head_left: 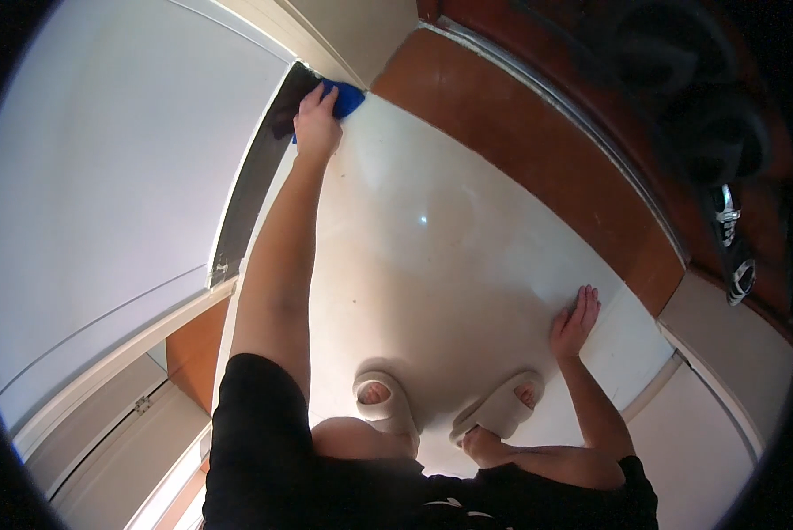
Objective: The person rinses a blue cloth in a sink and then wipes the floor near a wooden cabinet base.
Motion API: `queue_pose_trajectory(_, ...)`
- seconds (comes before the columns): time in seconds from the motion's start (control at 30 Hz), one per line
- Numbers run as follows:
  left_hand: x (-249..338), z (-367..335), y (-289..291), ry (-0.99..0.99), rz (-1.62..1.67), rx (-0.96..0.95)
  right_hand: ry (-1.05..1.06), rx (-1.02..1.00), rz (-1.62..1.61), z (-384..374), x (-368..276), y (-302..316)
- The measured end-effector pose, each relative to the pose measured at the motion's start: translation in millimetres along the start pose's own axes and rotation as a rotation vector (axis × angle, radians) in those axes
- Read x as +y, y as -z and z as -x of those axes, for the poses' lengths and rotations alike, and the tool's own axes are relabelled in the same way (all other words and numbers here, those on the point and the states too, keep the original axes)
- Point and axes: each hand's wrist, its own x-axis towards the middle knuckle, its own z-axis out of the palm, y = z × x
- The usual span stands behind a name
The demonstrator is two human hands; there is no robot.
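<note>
My left hand [318, 124] reaches far forward and grips a blue cloth [350, 99], pressing it down in the corner where the light floor [414, 256] meets the dark kickboard [255, 199] and the door frame. Part of the cloth is hidden beneath my fingers and palm. Off to the right, my right hand [575, 325] lies on the floor with its fingers stretched out and nothing in it.
A white cabinet panel [123, 150] stands along the left. A reddish-brown threshold [520, 150] with a metal strip crosses the far right, and black shoes [737, 247] lie beyond it. My feet, in beige slippers [388, 408], are near the bottom.
</note>
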Motion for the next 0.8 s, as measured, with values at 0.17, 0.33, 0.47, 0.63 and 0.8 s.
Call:
queue_pose_trajectory(0.17, -5, -8, 9, -0.037, 0.143, -0.078, -0.001, 0.002, 0.017, 0, -1, 4)
queue_pose_trajectory(0.33, -11, -3, 25, -0.277, 0.068, -0.306, 0.008, 0.005, 0.02, -2, 1, 7)
queue_pose_trajectory(0.47, 5, 16, 11, -0.052, -0.248, -0.113, -0.003, -0.001, 0.028, -1, 2, 4)
queue_pose_trajectory(0.63, 14, -4, 6, 0.087, -0.09, -0.193, 0.013, 0.004, -0.005, 0, 4, 5)
queue_pose_trajectory(0.8, -4, 9, 9, -0.176, 0.066, -0.144, 0.009, -0.001, -0.004, -3, -4, 4)
